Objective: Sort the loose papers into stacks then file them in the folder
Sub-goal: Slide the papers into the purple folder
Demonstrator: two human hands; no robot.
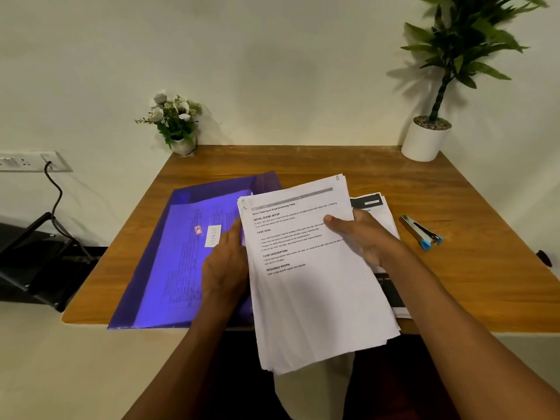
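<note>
Paper stack [312,283] is held up off the bench [454,283], just right of the purple folder [181,253]. Right grip [363,234] pinches one edge, thumb on top; left grip [225,265] holds the folder-side edge. Near end hangs unsupported, so sheets could probably fan out and slip.

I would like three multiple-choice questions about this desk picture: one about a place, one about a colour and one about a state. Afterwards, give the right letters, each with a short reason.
1. Where is the stapler?
A. inside a drawer
B. on the table, right of the paper stack
C. on the floor

2. What colour is the folder?
A. green
B. red
C. purple

3. What is the state of the paper stack?
A. held by both hands
B. lying inside the folder
C. lying untouched on the table

Answers:
1 B: it lies on bare wood at the right.
2 C: its translucent cover is purple.
3 A: the left hand and the right hand grip its side edges.
</note>
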